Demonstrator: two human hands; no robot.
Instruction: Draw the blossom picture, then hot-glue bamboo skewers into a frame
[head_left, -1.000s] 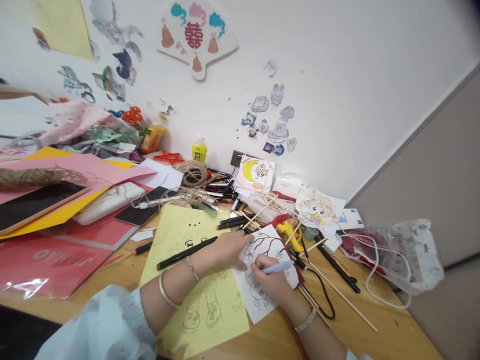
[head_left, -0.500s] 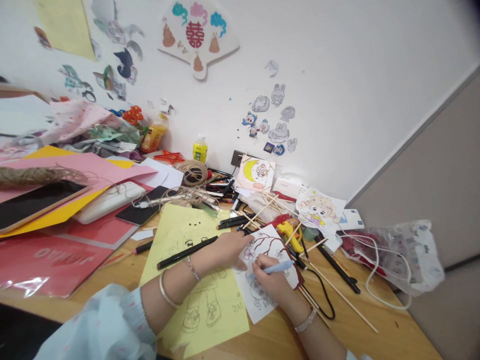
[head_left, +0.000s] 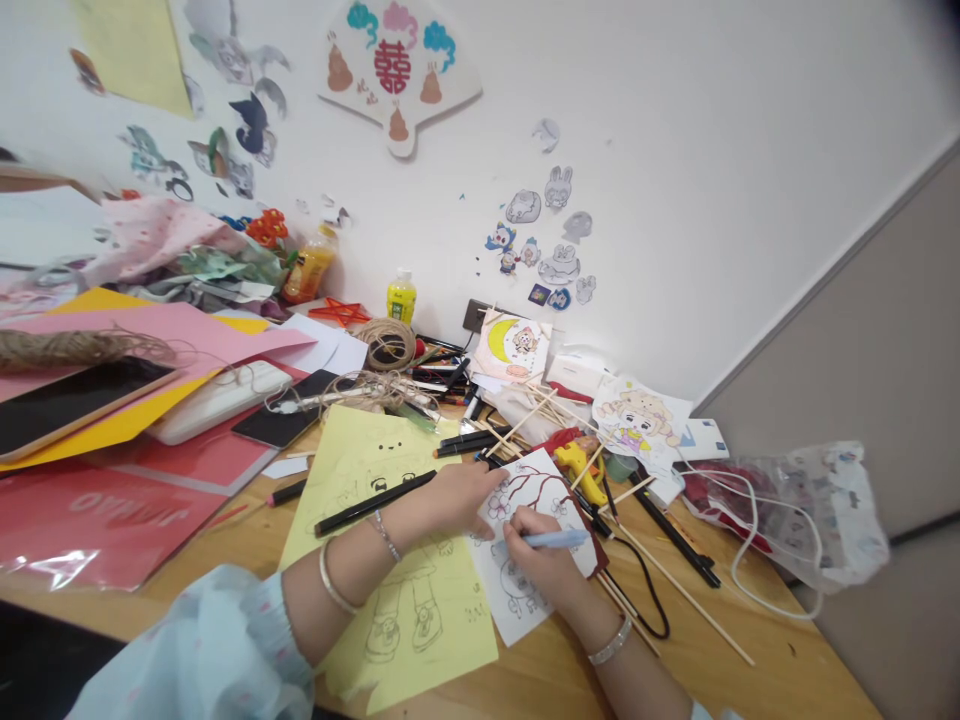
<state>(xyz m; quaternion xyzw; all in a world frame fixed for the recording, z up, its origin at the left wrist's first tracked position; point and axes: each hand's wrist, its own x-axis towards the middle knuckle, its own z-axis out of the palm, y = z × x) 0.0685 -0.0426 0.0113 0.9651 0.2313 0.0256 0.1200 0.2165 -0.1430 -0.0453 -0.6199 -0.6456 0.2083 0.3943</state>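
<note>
My right hand (head_left: 541, 552) is closed around a light blue pen (head_left: 559, 538), its tip low over a white sheet (head_left: 517, 622). That sheet bears a drawing of dark red branches with blossoms and a round outlined figure, partly hidden by the hand. My left hand (head_left: 471, 500) lies flat with its fingers stretched out on the sheet's left edge. Beneath my left forearm is a yellow paper (head_left: 457, 650) with a pencil sketch of a figure. A black marker (head_left: 375, 503) rests on the yellow paper beside my left wrist.
Thin wooden sticks (head_left: 697, 605), a yellow glue gun (head_left: 581, 472) and black markers (head_left: 679, 540) lie to the right. A white cable (head_left: 739, 545) loops by a plastic bag (head_left: 840, 520). Twine (head_left: 386, 342), a phone (head_left: 82, 405) and coloured papers crowd the left. A wall stands behind.
The blue pen has tilted slightly, its rear end now lower and nearer level. My right hand has barely shifted, and the left hand stays in place.
</note>
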